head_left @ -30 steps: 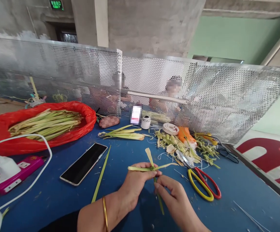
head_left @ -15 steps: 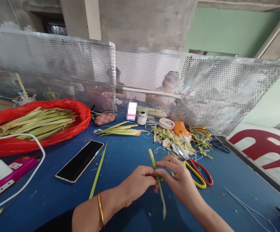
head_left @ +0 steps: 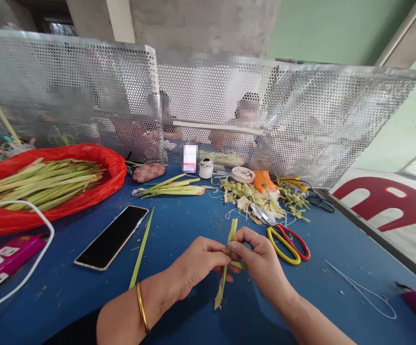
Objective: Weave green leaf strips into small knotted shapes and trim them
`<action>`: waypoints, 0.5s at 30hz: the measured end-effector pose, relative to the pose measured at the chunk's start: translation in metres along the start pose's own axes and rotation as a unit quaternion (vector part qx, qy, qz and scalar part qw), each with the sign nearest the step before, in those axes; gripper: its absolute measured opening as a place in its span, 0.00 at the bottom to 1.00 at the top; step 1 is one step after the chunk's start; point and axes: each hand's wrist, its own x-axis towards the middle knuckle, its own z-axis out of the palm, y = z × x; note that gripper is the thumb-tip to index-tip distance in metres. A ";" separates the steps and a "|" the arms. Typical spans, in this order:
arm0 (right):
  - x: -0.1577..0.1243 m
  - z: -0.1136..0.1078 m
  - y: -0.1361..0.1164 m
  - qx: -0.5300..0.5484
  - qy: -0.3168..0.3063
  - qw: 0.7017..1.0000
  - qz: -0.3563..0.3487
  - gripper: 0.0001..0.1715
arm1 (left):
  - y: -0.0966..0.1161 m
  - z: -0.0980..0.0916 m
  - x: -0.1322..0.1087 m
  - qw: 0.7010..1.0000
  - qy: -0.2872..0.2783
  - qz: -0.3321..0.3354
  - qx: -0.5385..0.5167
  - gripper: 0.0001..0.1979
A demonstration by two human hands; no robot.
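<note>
Both my hands pinch a folded green palm-leaf strip (head_left: 223,282) just above the blue table (head_left: 179,225). My left hand (head_left: 197,263), with a gold bangle on the wrist, grips it from the left, fingers closed. My right hand (head_left: 261,261) grips it from the right, thumb and fingers pressed on the fold. One end of the strip stands up between the hands, the other hangs down toward the table.
A black phone (head_left: 112,236) and a loose leaf strip (head_left: 140,249) lie to the left. Yellow and red scissors (head_left: 283,237) sit right of my hands beside leaf scraps (head_left: 251,199). A red bag of leaves (head_left: 50,184) is far left. People sit behind a perforated metal screen (head_left: 208,105).
The leaf's spread arms have been folded in. My right hand rose from below the strip to pinch it opposite the left. The view tipped downward slightly.
</note>
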 end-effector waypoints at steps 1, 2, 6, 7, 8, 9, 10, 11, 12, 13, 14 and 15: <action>-0.001 0.001 0.001 -0.003 0.007 1.000 -0.006 0.13 | 0.001 0.000 -0.001 1.000 -0.004 -0.001 -0.008 0.08; -0.002 0.002 0.002 -0.007 0.012 1.000 -0.012 0.13 | 0.002 0.000 -0.001 1.000 -0.008 -0.004 -0.016 0.07; -0.002 0.004 0.007 -0.035 0.021 0.999 -0.031 0.13 | 0.000 0.000 -0.001 1.000 -0.022 -0.015 -0.015 0.06; -0.001 0.003 0.007 -0.047 0.017 0.998 -0.030 0.13 | -0.001 0.000 0.000 1.000 -0.021 -0.013 -0.007 0.06; 0.001 0.001 0.007 -0.066 0.014 0.997 -0.037 0.12 | -0.003 -0.001 0.001 1.000 -0.020 -0.010 -0.005 0.06; 0.002 -0.002 0.006 -0.095 0.017 0.994 -0.056 0.11 | -0.005 -0.001 0.002 1.000 -0.015 -0.010 -0.010 0.06; 0.003 -0.005 0.005 -0.130 0.028 0.987 -0.088 0.09 | -0.007 -0.001 0.003 1.000 -0.006 -0.011 -0.023 0.08; 0.004 -0.009 0.002 -0.168 0.049 0.976 -0.130 0.08 | -0.009 -0.001 0.004 0.999 0.005 -0.016 -0.044 0.11; 0.005 -0.013 0.000 -0.206 0.079 0.960 -0.174 0.08 | -0.010 -0.002 0.005 0.997 0.020 -0.021 -0.068 0.14; 0.005 -0.016 -0.002 -0.239 0.110 0.942 -0.210 0.09 | -0.011 -0.002 0.006 0.995 0.033 -0.023 -0.092 0.16; 0.005 -0.019 -0.003 -0.269 0.129 0.926 -0.230 0.10 | -0.012 -0.003 0.007 0.993 0.047 -0.020 -0.109 0.18; 0.004 -0.020 -0.004 -0.296 0.132 0.917 -0.234 0.13 | -0.012 -0.004 0.008 0.991 0.062 -0.010 -0.122 0.18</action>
